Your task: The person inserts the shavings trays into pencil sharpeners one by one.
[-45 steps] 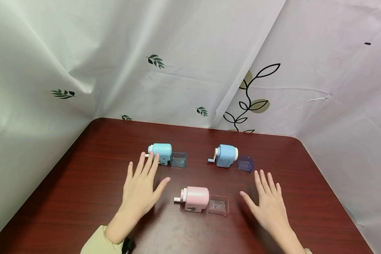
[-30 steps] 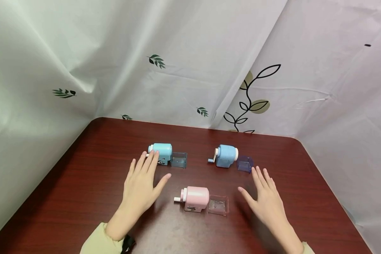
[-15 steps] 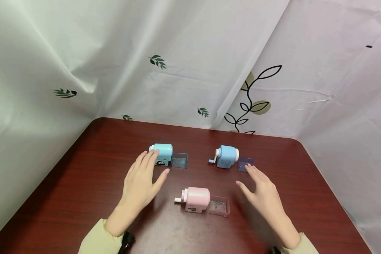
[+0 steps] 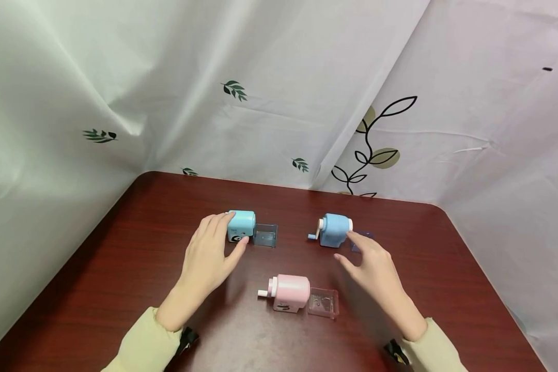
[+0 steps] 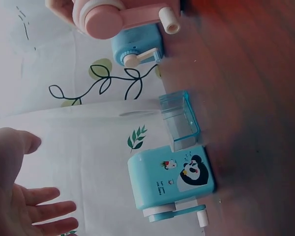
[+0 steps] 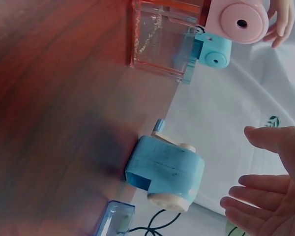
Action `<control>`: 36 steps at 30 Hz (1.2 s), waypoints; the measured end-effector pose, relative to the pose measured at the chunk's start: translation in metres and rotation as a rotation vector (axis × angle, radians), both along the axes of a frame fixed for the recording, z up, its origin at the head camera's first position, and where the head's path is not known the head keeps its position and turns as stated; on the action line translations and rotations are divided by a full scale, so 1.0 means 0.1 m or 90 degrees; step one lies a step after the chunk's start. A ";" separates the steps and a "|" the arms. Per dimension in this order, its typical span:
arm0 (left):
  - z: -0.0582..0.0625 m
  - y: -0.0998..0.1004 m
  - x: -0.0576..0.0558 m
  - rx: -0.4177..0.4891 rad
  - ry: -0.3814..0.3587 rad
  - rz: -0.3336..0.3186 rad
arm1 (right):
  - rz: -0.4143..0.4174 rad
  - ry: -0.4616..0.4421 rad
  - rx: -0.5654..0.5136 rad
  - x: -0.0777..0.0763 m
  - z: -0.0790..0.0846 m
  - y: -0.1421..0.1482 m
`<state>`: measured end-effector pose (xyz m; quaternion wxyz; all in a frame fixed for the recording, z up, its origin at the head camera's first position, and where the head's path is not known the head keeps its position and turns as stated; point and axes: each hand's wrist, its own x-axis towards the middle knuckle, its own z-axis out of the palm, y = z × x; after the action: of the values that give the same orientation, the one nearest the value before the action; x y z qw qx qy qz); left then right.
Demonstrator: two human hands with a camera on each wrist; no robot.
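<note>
Three hand-crank pencil sharpeners lie on the table. My left hand (image 4: 205,261) reaches toward the turquoise sharpener (image 4: 243,226), overlapping its crank side in the head view. Its fingers are spread, and the left wrist view shows a gap between them and the panda-printed body. Close by the blue sharpener (image 4: 336,230), my right hand (image 4: 375,266) extends relaxed fingers with the thumb apart. The right wrist view shows that palm holding nothing. Between the two forearms sits the pink sharpener (image 4: 292,293), crank pointing left.
Each sharpener has a clear drawer pulled out at its right: a turquoise drawer (image 4: 265,235), a pink drawer (image 4: 323,303) with shavings inside, and a blue-violet drawer (image 6: 115,219) partly hidden by my right hand. White leaf-patterned cloth (image 4: 260,129) hangs behind the dark red table (image 4: 144,232).
My right hand has moved left and forward, from beside the blue-violet drawer to the blue sharpener. My left hand has shifted slightly forward and right over the turquoise sharpener's crank side.
</note>
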<state>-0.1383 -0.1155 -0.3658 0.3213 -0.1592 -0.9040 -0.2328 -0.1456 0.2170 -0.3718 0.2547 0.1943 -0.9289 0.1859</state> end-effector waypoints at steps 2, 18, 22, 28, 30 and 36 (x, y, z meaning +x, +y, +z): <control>0.01 -0.01 -0.02 0.001 -0.014 -0.007 | 0.003 -0.001 0.004 -0.02 0.01 -0.02; 0.03 -0.03 -0.16 0.009 -0.074 -0.037 | 0.066 0.001 0.016 -0.22 0.09 -0.18; 0.03 -0.04 -0.21 0.008 -0.083 -0.039 | 0.092 -0.019 0.017 -0.28 0.13 -0.27; 0.01 -0.09 -0.28 0.008 -0.097 -0.039 | 0.117 -0.052 0.032 -0.39 0.18 -0.45; 0.01 -0.10 -0.30 0.008 -0.102 -0.039 | 0.122 -0.057 0.041 -0.43 0.19 -0.50; 0.00 -0.14 -0.36 0.001 -0.104 -0.048 | 0.143 -0.067 0.046 -0.53 0.19 -0.61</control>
<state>-0.1744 -0.1290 -0.3658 0.2375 -0.1738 -0.9204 -0.2575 -0.1983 0.1555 -0.3530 0.1760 0.2958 -0.9196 0.1896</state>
